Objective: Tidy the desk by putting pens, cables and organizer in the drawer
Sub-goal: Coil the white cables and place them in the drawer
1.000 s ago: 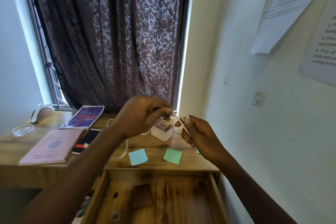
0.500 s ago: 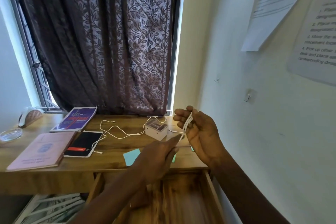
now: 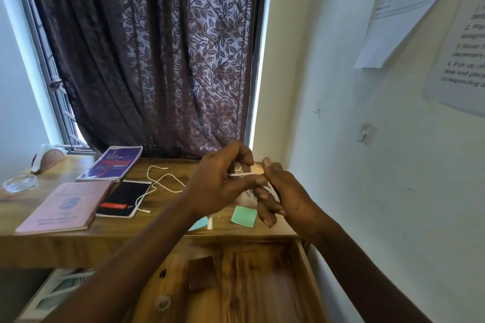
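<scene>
Two bare forearms, left hand (image 3: 217, 187) and right hand (image 3: 287, 198) uncovered, fingernails short and plain.

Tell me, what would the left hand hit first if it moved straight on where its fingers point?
Most likely the right hand: the left hand points its fingers sideways at it, with the white cable between them.

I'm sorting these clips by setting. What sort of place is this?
Probably a study corner in a home or dorm room: a wooden desk with its drawer pulled open, books and a phone on top, and printed sheets taped to the wall.
</scene>
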